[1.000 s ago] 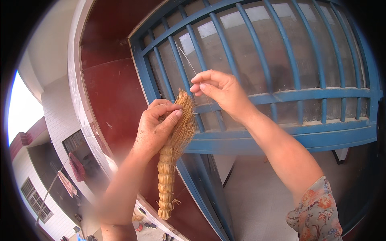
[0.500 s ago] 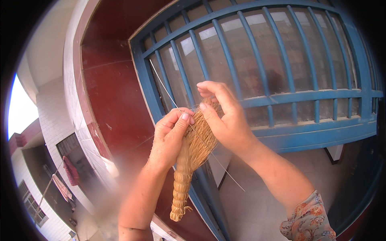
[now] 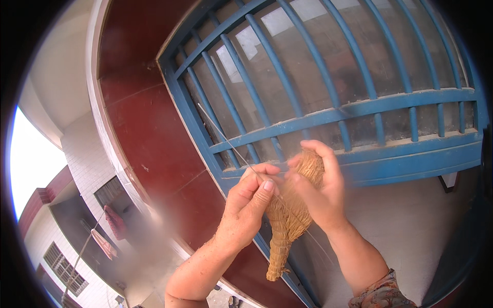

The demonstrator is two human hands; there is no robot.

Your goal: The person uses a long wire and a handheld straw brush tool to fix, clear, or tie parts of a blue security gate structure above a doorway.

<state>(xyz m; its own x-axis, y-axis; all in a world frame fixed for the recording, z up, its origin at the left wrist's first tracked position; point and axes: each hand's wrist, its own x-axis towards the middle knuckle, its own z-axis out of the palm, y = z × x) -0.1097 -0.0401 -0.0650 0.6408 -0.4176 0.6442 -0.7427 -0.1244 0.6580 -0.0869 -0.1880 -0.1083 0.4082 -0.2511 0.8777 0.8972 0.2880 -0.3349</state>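
A small straw hand broom [image 3: 280, 241] hangs tilted in front of me, its ridged, bound handle downward and its loose straw fan upward. My left hand [image 3: 247, 205] is closed at the fan's left side, thumb and forefinger pinching a thin, stiff strand [image 3: 226, 137], perhaps wire. The strand sticks out up and left past the fingers; a thin end also shows below right of the broom. My right hand [image 3: 327, 197] curls round the upper right of the fan, fingers over its tip and thumb blurred in front. The fingers partly hide the middle of the straw.
Behind the hands stands a blue barred metal door [image 3: 328, 115] with glass panes. Dark red tiled wall [image 3: 149, 138] runs along its left. A grey floor [image 3: 380, 231] shows beneath the door. Farther left, cloths [image 3: 105, 244] hang on a line before a white brick building [image 3: 38, 231].
Both hands and the broom sit lower and farther right in the picture. My view has shifted too. The right fingers now wrap farther round the straw tip.
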